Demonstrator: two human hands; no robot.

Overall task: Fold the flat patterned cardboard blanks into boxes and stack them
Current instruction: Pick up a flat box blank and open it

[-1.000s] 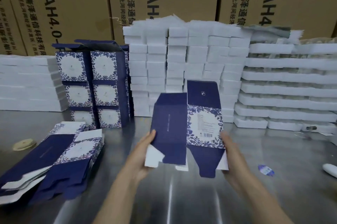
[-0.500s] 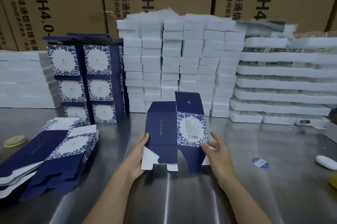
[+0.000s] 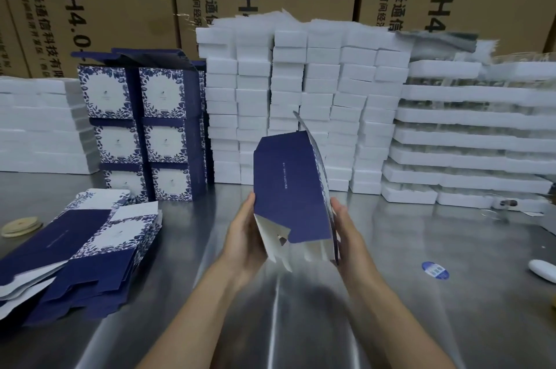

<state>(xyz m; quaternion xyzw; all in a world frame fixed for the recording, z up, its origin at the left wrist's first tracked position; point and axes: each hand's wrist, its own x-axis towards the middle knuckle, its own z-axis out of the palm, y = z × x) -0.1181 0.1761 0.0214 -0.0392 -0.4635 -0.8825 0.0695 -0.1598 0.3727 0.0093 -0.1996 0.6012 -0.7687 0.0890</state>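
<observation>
One head-worn wide-angle view looks forward and down, close above the left hand (image 3: pixel 243 236) and right hand (image 3: pixel 349 236) over the steel table (image 3: pixel 481 308), brown cartons (image 3: pixel 120 7) at back

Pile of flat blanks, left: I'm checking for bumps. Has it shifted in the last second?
No. The pile of flat blanks keeps its place beside the tape roll.
</observation>
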